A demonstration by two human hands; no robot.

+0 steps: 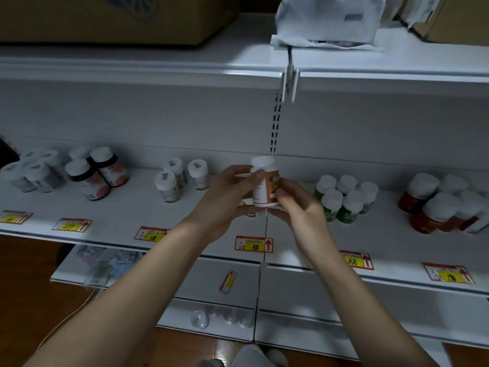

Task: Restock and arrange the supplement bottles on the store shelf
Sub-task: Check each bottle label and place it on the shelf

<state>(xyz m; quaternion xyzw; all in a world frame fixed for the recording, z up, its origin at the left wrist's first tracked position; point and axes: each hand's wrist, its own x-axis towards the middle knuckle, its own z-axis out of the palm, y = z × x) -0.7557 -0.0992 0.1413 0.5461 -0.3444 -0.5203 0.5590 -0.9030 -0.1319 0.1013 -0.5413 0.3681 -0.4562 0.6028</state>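
Reaching up from the bottom of the frame, two bare forearms meet at centre, where both hands hold one orange-labelled bottle point(265, 185) with a white cap, upright and lifted above the front of the middle shelf point(127, 207). The left hand point(227, 200) wraps it from the left, thumb across the label; the right hand point(299, 210) pinches its lower right side, so each grip is closed around the bottle.

Just below the hands, a red and yellow price tag marked 88 point(253, 244) sits on the shelf edge, with more tags along that edge to either side.

Farther back on the shelf stand groups of white-capped bottles: green bottles point(344, 200) just right of the hands, red bottles point(439, 205) at the far right, three pale bottles point(180, 178) left of centre, dark bottles with orange labels point(95, 173) beyond those, and clear ones point(31, 170) at the left edge.

On the top shelf, a cardboard box point(105, 17) fills the upper left, and a white wrapped package point(328, 22) lies at upper centre.
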